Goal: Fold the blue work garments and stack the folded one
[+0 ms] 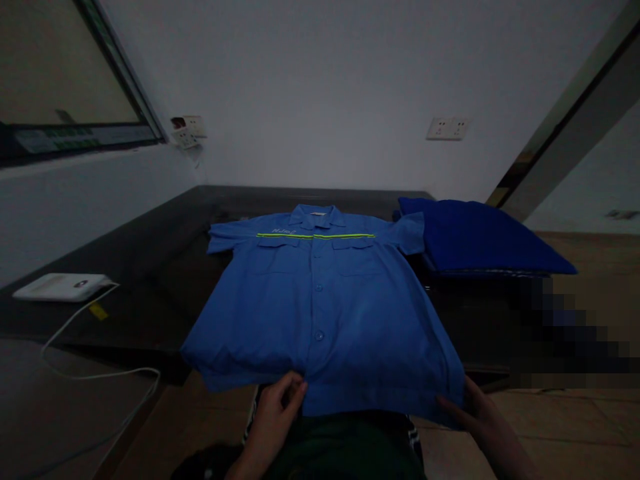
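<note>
A blue short-sleeved work shirt (pixel 320 300) lies flat and buttoned on a dark table (pixel 165 240), collar away from me, with a yellow reflective stripe across the chest. My left hand (pixel 277 407) pinches the shirt's bottom hem near the middle. At the hem's right corner, my right hand (pixel 473 407) grips the cloth. The hem hangs a little over the table's near edge.
A stack of folded dark blue cloth (pixel 480 237) sits at the table's right, touching the shirt's sleeve. A white device (pixel 63 287) with a white cable (pixel 90 360) lies at the left. Wall sockets (pixel 447 128) are on the wall behind. A blurred patch lies at the right.
</note>
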